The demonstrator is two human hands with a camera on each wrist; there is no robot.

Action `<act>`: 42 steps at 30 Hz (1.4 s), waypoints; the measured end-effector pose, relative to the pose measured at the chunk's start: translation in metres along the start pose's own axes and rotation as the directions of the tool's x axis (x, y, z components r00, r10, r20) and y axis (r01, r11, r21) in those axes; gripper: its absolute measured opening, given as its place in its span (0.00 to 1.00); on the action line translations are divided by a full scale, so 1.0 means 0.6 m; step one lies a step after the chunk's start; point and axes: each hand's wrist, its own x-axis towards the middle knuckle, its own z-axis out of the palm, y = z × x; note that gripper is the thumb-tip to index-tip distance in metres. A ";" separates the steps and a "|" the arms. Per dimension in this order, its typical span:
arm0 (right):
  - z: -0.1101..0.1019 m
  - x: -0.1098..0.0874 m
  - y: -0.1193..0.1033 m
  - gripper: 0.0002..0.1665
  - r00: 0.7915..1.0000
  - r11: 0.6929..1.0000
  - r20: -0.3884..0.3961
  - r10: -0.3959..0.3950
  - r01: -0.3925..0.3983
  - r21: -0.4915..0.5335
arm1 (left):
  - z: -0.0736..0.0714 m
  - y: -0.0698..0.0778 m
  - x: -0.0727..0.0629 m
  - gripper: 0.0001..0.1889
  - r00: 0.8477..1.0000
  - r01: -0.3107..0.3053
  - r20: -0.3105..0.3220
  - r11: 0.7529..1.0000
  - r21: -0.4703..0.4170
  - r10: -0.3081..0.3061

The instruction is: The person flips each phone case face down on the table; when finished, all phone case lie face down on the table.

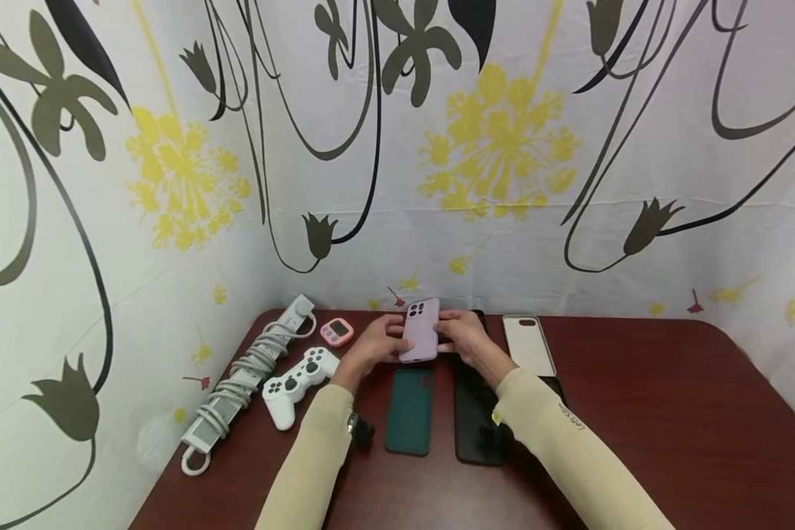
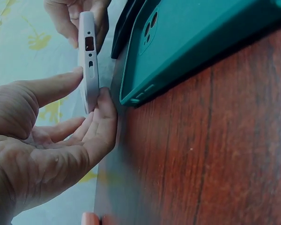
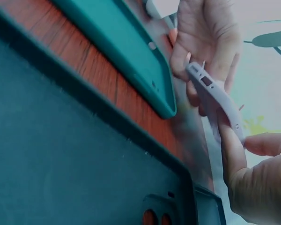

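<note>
A lilac phone case (image 1: 422, 329) is held up between both hands over the far part of the table, its camera cutouts at the top left. My left hand (image 1: 379, 341) pinches its left side, thumb on the face and fingers behind, as the left wrist view shows along the case's bottom edge (image 2: 89, 61). On the opposite side, my right hand (image 1: 464, 336) grips the edge between thumb and fingers (image 3: 232, 150). Just below the hands lies a teal phone case (image 1: 408, 414), hollow side up. Beneath the right forearm is a black phone case (image 1: 472, 423), partly covered by the sleeve.
To the left lie a white game controller (image 1: 298, 383), a pink timer (image 1: 337, 332) and a power strip (image 1: 215, 412) wrapped in its grey cord. A cream phone case (image 1: 528, 347) lies at the back right. Patterned cloth (image 1: 371, 272) hangs behind the dark red table (image 1: 669, 427).
</note>
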 end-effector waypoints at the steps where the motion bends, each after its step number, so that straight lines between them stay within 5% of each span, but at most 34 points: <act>1: -0.001 0.001 0.002 0.30 1.000 1.000 -0.006 -0.005 0.005 -0.018 | 0.000 0.001 0.000 0.37 1.000 -0.002 -0.004 1.000 0.002 0.002; 9: 0.009 -0.006 0.006 0.23 0.992 0.945 -0.079 -0.102 0.071 -0.319 | 0.002 -0.001 0.002 0.33 0.999 -0.007 -0.032 0.999 0.050 0.009; 23: 0.020 -0.001 0.004 0.17 0.978 0.838 -0.127 -0.165 0.071 -0.541 | 0.017 0.002 0.006 0.30 0.983 -0.014 -0.169 0.946 0.322 0.073; 30: 0.026 0.003 0.007 0.01 0.972 0.741 -0.117 -0.205 0.076 -0.667 | 0.023 0.002 0.012 0.30 0.976 0.028 -0.212 0.924 0.382 0.058; 38: 0.027 0.002 0.009 0.18 0.969 0.694 -0.096 -0.226 0.091 -0.715 | 0.031 0.005 0.008 0.30 0.971 0.058 -0.235 0.899 0.434 0.051; 42: 0.027 0.003 0.012 0.14 0.969 0.685 -0.064 -0.240 0.123 -0.718 | 0.031 0.007 0.006 0.30 0.969 0.066 -0.241 0.879 0.471 0.057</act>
